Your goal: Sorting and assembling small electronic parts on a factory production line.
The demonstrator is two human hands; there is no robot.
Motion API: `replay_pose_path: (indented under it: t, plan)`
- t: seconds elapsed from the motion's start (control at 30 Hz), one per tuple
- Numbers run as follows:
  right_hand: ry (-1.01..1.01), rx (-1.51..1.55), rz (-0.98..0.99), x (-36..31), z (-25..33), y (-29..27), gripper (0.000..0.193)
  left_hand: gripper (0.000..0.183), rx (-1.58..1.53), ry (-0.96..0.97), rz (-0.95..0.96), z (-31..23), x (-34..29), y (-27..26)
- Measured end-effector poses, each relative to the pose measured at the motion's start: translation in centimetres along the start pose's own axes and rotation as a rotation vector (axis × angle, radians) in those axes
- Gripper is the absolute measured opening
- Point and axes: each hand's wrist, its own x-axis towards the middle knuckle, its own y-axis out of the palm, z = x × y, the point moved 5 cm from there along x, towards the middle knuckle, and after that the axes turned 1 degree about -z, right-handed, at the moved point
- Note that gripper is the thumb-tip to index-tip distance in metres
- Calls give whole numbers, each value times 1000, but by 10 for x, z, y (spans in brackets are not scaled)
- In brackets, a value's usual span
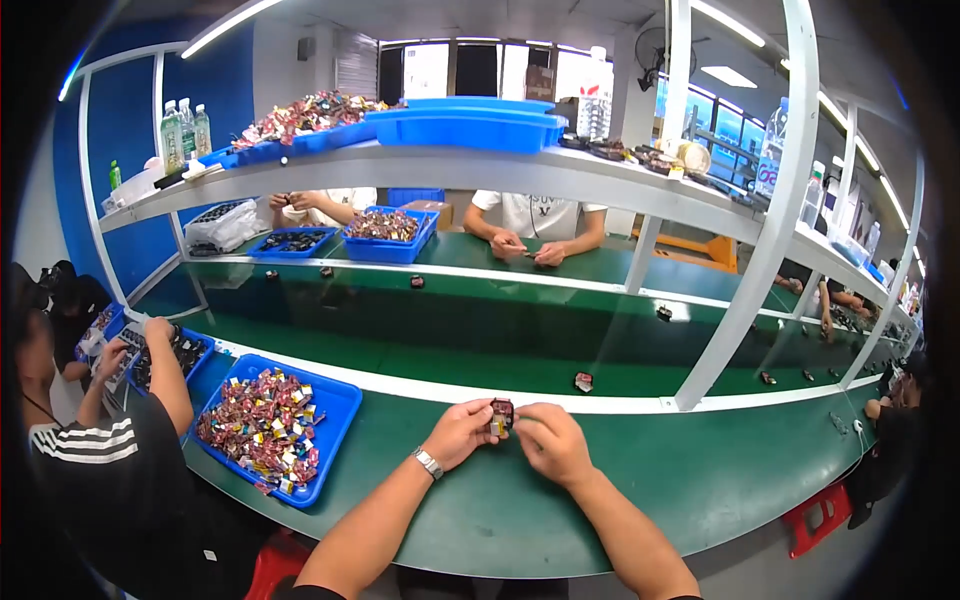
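Over the green worktable, my left hand (460,434) is closed around the edge of a small electronic module (502,412). The module has a black frame, a dark red board and a yellow patch. My right hand (556,442) is curled just to its right, thumb and forefinger pressed together at the module's edge. Whatever that pinch may hold is too small to make out. To the left of my hands, a blue tray (345,400) is heaped with dark red boards (262,425) that carry yellow and white parts.
Beyond a white rail runs a dark green conveyor belt (480,330), where a small module (583,381) lies. White posts (745,230) hold a shelf with blue bins (465,128) overhead. A co-worker (110,440) sits at left; another (535,225) works opposite. A red stool (820,518) stands lower right.
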Motion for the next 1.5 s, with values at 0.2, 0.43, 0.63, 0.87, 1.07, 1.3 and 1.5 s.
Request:
replay_pose_path:
  t: [0.2,0.43,0.63,0.87,1.07,1.3,1.5]
  plan:
    - [268,9,15,-6,-15,-4,28,38,14,-5,-9,0,1,5]
    - [378,36,65,-15,-18,2,34,46,65,-45,-12,1,-2,13]
    - [520,52,81,-17,-16,15,35,46,43,-60,22,5,-1,11]
    - [481,81,51,-19,-16,16,25,37,46,-75,19,6,-1,12]
    - [479,71,40,-17,-12,14,20,35,49,-93,16,3,-3,14]
    - [453,-154,113,-16,-12,12,21,36,185,-120,30,5,-1,20]
    - [416,-214,151,-20,-16,22,14,35,264,-114,-28,10,1,14]
